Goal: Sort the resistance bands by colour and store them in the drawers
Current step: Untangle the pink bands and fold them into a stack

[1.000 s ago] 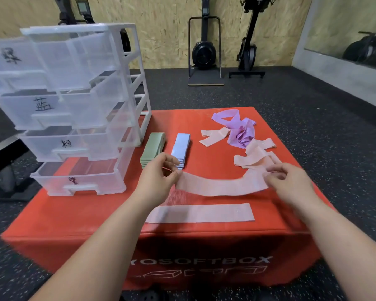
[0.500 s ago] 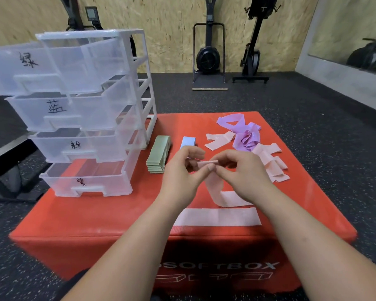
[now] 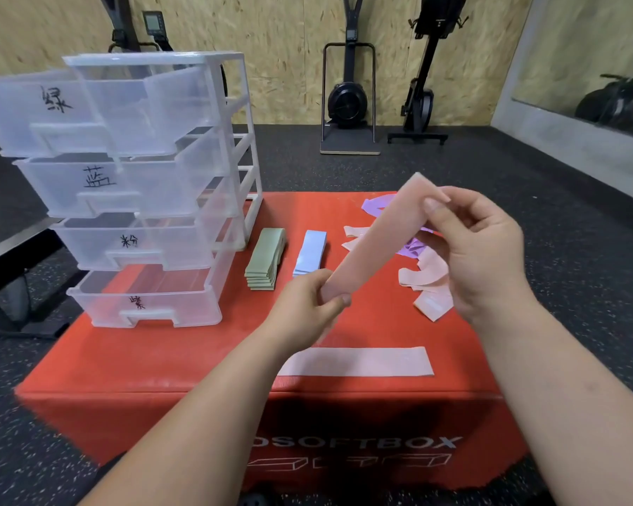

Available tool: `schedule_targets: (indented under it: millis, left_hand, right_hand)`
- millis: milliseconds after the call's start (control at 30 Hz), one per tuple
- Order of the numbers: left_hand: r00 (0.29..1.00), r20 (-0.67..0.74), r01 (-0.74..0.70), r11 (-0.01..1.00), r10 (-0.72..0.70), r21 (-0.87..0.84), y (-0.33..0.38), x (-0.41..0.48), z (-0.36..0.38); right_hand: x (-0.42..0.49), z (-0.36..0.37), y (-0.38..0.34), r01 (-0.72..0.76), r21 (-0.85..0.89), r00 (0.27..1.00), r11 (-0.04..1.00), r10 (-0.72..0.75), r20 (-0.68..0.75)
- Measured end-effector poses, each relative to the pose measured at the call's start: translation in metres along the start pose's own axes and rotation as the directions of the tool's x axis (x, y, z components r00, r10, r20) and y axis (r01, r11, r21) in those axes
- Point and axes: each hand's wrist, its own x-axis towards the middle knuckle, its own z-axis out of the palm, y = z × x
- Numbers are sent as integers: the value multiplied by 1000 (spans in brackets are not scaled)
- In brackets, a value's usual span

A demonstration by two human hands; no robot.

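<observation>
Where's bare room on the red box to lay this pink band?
Bare box top in front of the drawers, left of the flat pink band. Crowded: back right, loose pink bands and purple bands.

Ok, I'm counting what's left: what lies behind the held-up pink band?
Parts of the purple bands and loose pink bands show; the held pink band and right hand cover the rest.

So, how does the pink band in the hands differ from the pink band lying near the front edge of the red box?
The held pink band is up off the red box, slanting; the flat pink band lies level on it. The left hand grips the held pink band's lower end, the right hand pinches its upper end; nothing touches the flat pink band. Both are pale pink strips.
</observation>
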Motion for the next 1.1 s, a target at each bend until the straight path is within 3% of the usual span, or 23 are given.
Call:
schedule_targets:
  millis: [133, 233, 400, 533, 800, 1000, 1100]
  left_hand:
    - [997, 61, 43, 997, -47, 62, -8, -10, -28]
    - [983, 110, 138, 988, -145, 64, -22, -23, -49]
    - [975, 89, 199, 979, -202, 41, -52, -45, -65]
    - [984, -20, 179, 974, -178, 138, -66, -56, -66]
    - [986, -126, 148, 935, -112, 323, -81, -68, -59]
    - [979, -155, 179, 931, -136, 317, -84, -67, -57]
    - [978, -194, 134, 941, -75, 311, -82, -64, -57]
  right_hand:
    - [3, -35, 19, -229, -92, 963, 969, 212, -170]
    - [-5, -62, 50, -456, -206, 885, 866, 418, -204]
    - [-23, -82, 81, -580, -383, 813, 719, 543, -212]
    - [-43, -80, 95, -552, -579, 811, 601, 548, -205]
    - [-68, -75, 106, -297, -867, 888, 401, 450, -96]
    - [-71, -80, 112, -252, -890, 913, 381, 399, -87]
    - [-68, -84, 115, -237, -899, 919, 367, 384, -86]
